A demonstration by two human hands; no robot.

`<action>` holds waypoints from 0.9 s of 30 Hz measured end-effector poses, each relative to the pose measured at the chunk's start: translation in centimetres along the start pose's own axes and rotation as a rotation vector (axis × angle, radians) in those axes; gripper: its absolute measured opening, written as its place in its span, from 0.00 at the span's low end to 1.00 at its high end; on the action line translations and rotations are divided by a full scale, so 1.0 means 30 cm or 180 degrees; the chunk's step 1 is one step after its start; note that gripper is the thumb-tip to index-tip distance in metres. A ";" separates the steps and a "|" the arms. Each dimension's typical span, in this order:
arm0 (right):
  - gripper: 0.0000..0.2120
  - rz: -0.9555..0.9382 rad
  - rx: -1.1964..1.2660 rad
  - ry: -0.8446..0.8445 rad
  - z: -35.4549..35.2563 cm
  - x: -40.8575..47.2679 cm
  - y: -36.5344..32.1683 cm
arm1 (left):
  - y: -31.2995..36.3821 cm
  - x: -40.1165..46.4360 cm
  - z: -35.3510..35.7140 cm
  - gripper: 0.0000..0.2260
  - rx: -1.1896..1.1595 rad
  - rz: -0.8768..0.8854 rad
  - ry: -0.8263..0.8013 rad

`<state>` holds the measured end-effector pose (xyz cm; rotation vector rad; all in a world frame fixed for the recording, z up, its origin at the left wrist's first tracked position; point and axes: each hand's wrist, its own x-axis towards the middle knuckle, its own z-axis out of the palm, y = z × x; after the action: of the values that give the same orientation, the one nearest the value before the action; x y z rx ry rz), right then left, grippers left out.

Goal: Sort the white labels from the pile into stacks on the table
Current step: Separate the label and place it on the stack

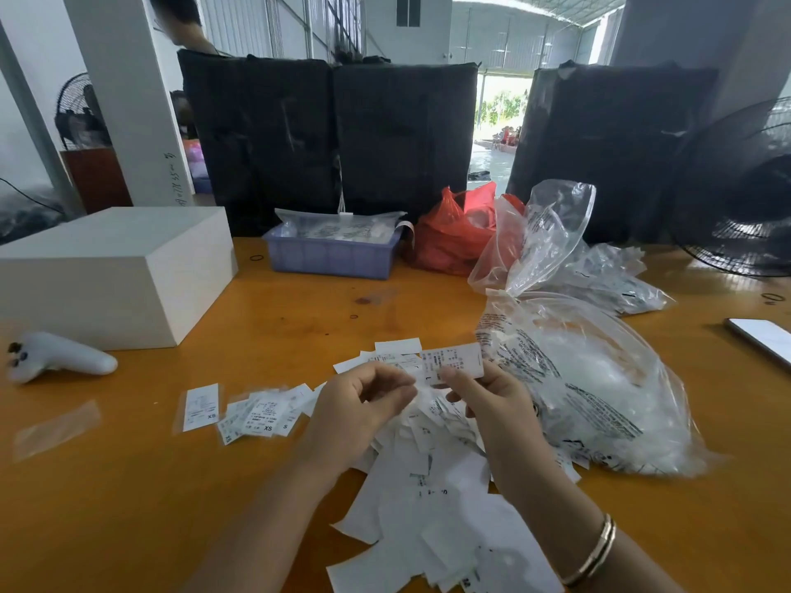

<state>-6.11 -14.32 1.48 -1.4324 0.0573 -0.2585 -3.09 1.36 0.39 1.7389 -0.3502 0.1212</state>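
Head view. Glossy orange-brown wooden tabletop (265, 318) fills the frame. Left hand (364, 404) at center, fingers curled, thumb meeting fingertips at the edge of a paper; whether it really pinches anything is hard to make out. Right hand (488, 400) just beside it at 3 o'clock, pinching a small white printed label (453, 361) held up above the pile; print too small to read. Gold bangle (593, 554) on the right wrist.

Loose pile of white paper labels (428, 498) sits under and toward 6 o'clock of both hands, cut off by the bottom edge, partly hidden by the forearms. Small fanned stack of white labels marked XS and S (261, 415) at 9 o'clock of the left hand; single white label in a clear sleeve (200, 406) just beyond it. Empty-looking clear sleeve (55, 430) further at 9 o'clock, blurred.

Big clear printed plastic bag (590, 378) at 3 o'clock, touching the pile; contents unclear. Red plastic bag (453, 237) and lilac plastic crate (329, 256) at 12 o'clock. White rectangular box (111, 271) and white handheld controller (55, 357) at 10 o'clock. Phone (762, 338) cut off at right edge. Black fan (744, 199) at 2 o'clock, partly out of frame.
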 end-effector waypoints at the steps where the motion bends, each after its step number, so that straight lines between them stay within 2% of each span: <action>1: 0.03 0.0005 -0.0028 0.0023 0.001 -0.001 0.001 | -0.001 0.000 0.000 0.07 0.0044 0.0039 0.0033; 5: 0.04 0.0036 0.0037 0.0093 -0.002 -0.002 -0.002 | -0.002 0.001 0.000 0.07 0.0091 0.0070 0.0070; 14: 0.06 0.0266 -0.0446 -0.0331 -0.008 0.003 0.013 | 0.000 -0.001 -0.003 0.05 0.0105 0.0020 0.0164; 19: 0.11 0.0304 -0.0329 -0.0232 -0.019 0.012 0.010 | 0.011 -0.001 -0.003 0.03 -0.0052 -0.0035 0.0210; 27: 0.04 0.0236 -0.0519 -0.0347 -0.012 0.014 0.013 | 0.009 -0.003 -0.005 0.03 -0.0100 -0.0129 -0.0051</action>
<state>-5.74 -14.72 1.10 -1.6008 0.0431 -0.1164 -3.25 1.47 0.66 1.7155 -0.3269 0.0722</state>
